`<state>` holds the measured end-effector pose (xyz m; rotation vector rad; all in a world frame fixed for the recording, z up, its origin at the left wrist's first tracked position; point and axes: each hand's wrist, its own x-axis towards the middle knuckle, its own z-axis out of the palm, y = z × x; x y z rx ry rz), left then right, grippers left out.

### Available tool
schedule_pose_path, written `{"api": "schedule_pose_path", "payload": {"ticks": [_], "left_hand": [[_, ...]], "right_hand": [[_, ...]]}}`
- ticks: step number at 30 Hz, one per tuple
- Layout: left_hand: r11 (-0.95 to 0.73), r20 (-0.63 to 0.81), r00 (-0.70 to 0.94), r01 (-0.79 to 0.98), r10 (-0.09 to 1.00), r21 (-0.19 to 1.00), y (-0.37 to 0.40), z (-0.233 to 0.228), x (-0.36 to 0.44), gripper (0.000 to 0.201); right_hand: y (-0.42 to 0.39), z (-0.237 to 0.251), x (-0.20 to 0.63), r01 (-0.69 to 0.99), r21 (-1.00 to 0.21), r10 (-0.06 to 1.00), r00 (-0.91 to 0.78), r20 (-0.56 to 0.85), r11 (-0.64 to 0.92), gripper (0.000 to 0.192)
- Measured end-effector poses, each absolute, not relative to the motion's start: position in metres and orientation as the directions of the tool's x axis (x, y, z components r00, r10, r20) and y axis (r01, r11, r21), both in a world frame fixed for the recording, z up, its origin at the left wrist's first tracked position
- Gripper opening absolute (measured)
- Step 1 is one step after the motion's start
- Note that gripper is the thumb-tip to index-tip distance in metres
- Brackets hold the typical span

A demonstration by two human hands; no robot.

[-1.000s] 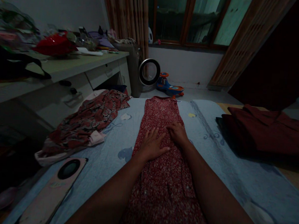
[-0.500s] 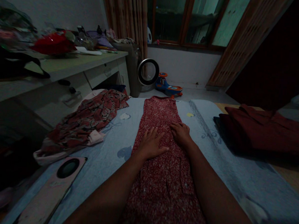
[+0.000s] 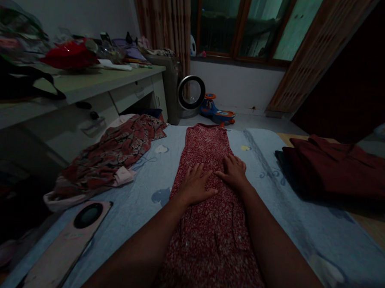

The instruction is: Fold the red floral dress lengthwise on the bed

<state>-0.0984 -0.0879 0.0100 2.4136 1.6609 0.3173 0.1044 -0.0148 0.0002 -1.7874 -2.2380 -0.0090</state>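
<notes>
A red speckled garment [image 3: 208,149] lies lengthwise in a long narrow shape on the blue patterned bed sheet [image 3: 136,240]. My left hand [image 3: 195,187] rests flat on its middle, fingers spread and thumb pointing right. Beside it, my right hand [image 3: 234,171] lies on the garment's right edge, its thumb stretched toward the left hand and its fingers apart. Neither hand grips the cloth. Small creases run through the garment's nearer half, and my forearms cover part of its lower sides.
A crumpled patterned garment [image 3: 114,153] lies to the left, behind a pink phone [image 3: 67,245]. Folded dark red clothes [image 3: 346,169] are stacked at right. A cluttered desk [image 3: 118,80] lines the left wall. Beyond the bed stand an open-doored washing machine [image 3: 171,87] and a blue ride-on toy [image 3: 216,111].
My right hand has shifted slightly up and right, its thumb now stretched out to the left. The left hand has stayed in place on the red speckled garment.
</notes>
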Motion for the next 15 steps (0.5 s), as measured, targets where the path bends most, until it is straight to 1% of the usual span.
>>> {"api": "schedule_pose_path", "payload": {"ticks": [4, 7, 15], "left_hand": [[-0.348, 0.059, 0.345, 0.896, 0.937, 0.276, -0.0877, 0.01, -0.0984, 0.084], [-0.348, 0.052, 0.348, 0.895, 0.936, 0.28, -0.0881, 0.0115, -0.0983, 0.083], [-0.34, 0.028, 0.347, 0.898, 0.938, 0.278, -0.0872, 0.0118, -0.0981, 0.085]], "right_hand": [[-0.0118, 0.0, 0.109, 0.973, -0.172, 0.971, -0.113, 0.212, 0.151, 0.068], [-0.0111, 0.0004, 0.1116, 0.979, -0.171, 0.97, -0.065, 0.233, 0.107, 0.061], [-0.0137, 0.0038, 0.1122, 0.986, -0.156, 0.965, -0.012, 0.262, 0.055, 0.047]]}}
